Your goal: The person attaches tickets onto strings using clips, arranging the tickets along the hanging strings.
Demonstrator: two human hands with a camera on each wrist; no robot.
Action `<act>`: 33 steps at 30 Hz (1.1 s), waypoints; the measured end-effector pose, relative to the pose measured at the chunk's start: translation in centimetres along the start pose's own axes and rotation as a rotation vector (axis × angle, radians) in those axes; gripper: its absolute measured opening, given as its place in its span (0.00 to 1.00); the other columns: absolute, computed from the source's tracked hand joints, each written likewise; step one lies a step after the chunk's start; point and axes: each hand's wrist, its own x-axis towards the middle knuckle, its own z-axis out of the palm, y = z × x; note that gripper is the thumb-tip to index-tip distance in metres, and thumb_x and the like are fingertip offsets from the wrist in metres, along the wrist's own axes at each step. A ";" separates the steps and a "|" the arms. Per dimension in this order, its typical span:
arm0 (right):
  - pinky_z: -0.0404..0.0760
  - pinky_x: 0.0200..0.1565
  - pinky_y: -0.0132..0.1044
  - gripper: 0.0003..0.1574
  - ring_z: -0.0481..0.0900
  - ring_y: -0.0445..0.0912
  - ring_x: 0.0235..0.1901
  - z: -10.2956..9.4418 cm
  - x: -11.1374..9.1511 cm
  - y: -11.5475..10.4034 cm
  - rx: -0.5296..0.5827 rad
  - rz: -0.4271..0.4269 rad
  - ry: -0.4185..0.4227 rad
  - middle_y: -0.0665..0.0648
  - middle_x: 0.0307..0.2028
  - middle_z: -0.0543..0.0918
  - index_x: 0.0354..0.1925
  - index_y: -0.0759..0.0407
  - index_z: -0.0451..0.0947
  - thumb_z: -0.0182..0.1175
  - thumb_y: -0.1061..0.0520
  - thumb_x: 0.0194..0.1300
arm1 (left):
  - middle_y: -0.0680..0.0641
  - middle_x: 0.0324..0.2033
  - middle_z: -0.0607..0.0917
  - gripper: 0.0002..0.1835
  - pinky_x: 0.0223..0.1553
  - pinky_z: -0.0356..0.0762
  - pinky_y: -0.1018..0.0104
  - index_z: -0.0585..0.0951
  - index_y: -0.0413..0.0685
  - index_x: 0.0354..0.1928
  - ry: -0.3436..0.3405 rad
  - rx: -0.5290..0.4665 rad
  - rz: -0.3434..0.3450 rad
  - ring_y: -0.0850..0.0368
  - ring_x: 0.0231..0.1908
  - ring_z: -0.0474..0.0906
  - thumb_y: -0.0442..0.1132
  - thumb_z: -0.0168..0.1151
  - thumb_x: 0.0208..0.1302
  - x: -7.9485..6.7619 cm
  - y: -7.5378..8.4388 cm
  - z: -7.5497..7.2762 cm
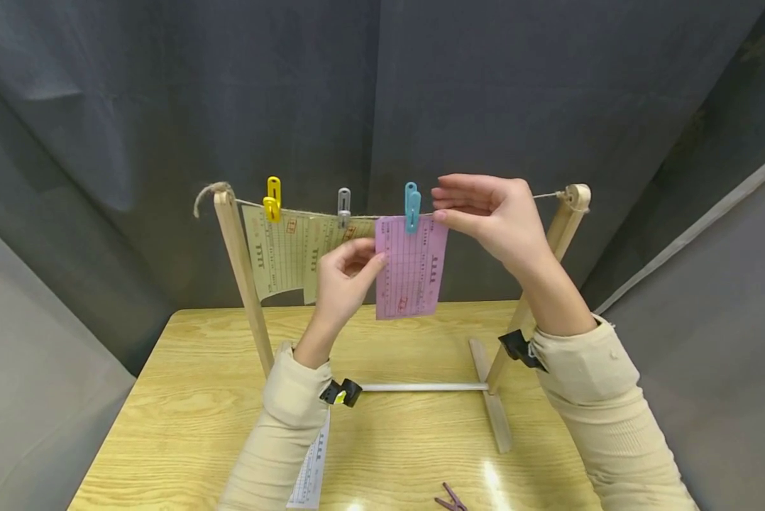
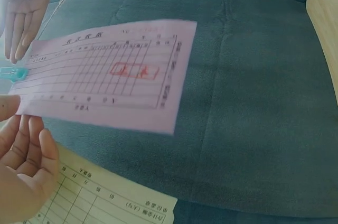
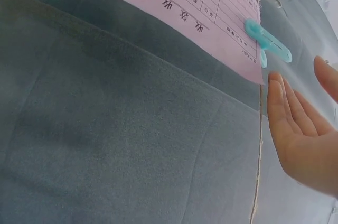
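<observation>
A pink receipt slip hangs from the string, clipped at its top by a light blue clothespin. Thumb and fingers of my left hand pinch the slip's left edge. Beside the top right corner is my right hand, its fingers nearly straight and pointing left; the right wrist view shows its thumb apart from the fingers, with nothing between them. Farther left, yellowish receipt slips hang under a yellow clothespin and a grey clothespin. My left hand hides part of the slip under the grey one.
The string runs between two wooden posts of a stand on the wooden table. A white bar joins the stand low down. Near the front lie a purple clothespin and a white printed slip, partly under my left sleeve. Dark curtain hangs behind.
</observation>
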 end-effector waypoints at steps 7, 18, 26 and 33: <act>0.78 0.41 0.29 0.23 0.82 0.39 0.36 -0.5 -1.4 0.0 0.029 -0.028 -0.004 0.59 0.40 0.83 0.48 0.72 0.76 0.65 0.68 0.51 | 0.36 0.27 0.80 0.10 0.31 0.75 0.71 0.78 0.27 0.38 0.039 0.057 0.036 0.60 0.28 0.74 0.25 0.62 0.52 -0.7 0.7 -0.7; 0.78 0.40 0.28 0.23 0.82 0.40 0.36 -1.3 -3.6 0.6 0.076 -0.049 -0.014 0.49 0.36 0.84 0.47 0.76 0.74 0.64 0.72 0.50 | 0.36 0.28 0.80 0.11 0.32 0.76 0.70 0.78 0.26 0.40 0.009 0.070 0.068 0.60 0.29 0.75 0.24 0.60 0.53 -1.9 1.6 -2.1; 0.78 0.39 0.28 0.21 0.82 0.41 0.35 -1.8 -5.2 1.5 0.078 -0.051 -0.019 0.50 0.36 0.84 0.46 0.74 0.75 0.63 0.73 0.50 | 0.36 0.27 0.80 0.11 0.32 0.76 0.72 0.78 0.26 0.38 -0.017 0.084 0.109 0.63 0.28 0.76 0.23 0.61 0.51 -3.1 2.0 -3.4; 0.79 0.37 0.29 0.19 0.83 0.42 0.35 -1.8 -6.9 3.0 0.090 -0.024 -0.015 0.51 0.36 0.84 0.45 0.71 0.77 0.63 0.73 0.51 | 0.36 0.27 0.81 0.11 0.33 0.77 0.72 0.77 0.25 0.38 -0.039 0.099 0.142 0.64 0.29 0.76 0.22 0.61 0.50 -4.5 1.9 -4.9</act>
